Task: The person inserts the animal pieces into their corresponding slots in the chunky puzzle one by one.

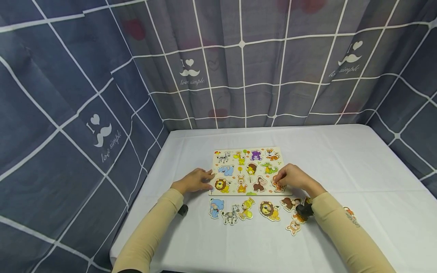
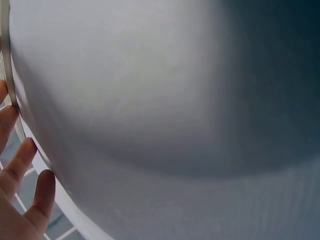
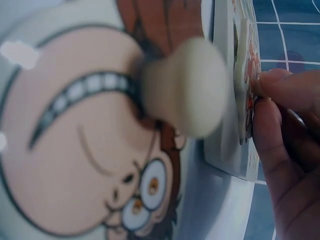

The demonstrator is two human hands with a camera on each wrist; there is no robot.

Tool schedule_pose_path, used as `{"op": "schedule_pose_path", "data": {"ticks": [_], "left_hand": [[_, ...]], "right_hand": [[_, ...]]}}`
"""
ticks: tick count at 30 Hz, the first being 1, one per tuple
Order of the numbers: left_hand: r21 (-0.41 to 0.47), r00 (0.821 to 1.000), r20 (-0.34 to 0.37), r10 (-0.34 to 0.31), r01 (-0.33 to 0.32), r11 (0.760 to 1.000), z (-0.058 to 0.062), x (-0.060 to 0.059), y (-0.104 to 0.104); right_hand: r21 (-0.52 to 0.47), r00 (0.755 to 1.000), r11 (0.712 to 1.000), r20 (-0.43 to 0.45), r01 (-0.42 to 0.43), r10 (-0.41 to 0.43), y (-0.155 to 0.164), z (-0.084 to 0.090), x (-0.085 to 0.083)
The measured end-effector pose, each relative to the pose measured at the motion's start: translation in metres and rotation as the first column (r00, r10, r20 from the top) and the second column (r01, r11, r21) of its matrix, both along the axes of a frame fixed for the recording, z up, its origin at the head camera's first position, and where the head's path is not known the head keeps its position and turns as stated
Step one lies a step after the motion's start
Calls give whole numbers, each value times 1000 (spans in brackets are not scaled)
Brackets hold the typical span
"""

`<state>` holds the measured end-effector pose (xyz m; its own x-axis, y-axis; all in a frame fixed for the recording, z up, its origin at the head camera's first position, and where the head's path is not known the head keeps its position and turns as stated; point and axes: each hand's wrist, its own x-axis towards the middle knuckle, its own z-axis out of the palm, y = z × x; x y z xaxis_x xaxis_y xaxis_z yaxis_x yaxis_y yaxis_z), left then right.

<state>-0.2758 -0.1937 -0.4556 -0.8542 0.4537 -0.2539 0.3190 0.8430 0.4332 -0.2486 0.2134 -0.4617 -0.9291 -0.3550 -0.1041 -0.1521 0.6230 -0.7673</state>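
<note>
A table (image 1: 341,159) covered with a white cloth carries a wooden animal puzzle board (image 1: 247,170) lying flat near its middle. Along the board's near edge loose animal pieces lie on the cloth: an elephant (image 1: 216,207), a zebra (image 1: 231,215), a giraffe (image 1: 247,209), a lion (image 1: 269,211), and a monkey (image 1: 289,203), with a few more pieces further right.
</note>
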Motion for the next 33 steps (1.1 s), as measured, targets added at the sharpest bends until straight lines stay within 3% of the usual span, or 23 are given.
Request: {"op": "schedule_pose_path", "data": {"ticks": [16,33], "left_hand": [[-8,1000,-10,-9,9,1000,-1,0,1],[4,1000,-20,-23,23,1000,-4,0,-2]], "right_hand": [[34,998,999,-55,-6,8,-1,-6,-3],[116,999,992,23,43,-46,-3,1,1]]}}
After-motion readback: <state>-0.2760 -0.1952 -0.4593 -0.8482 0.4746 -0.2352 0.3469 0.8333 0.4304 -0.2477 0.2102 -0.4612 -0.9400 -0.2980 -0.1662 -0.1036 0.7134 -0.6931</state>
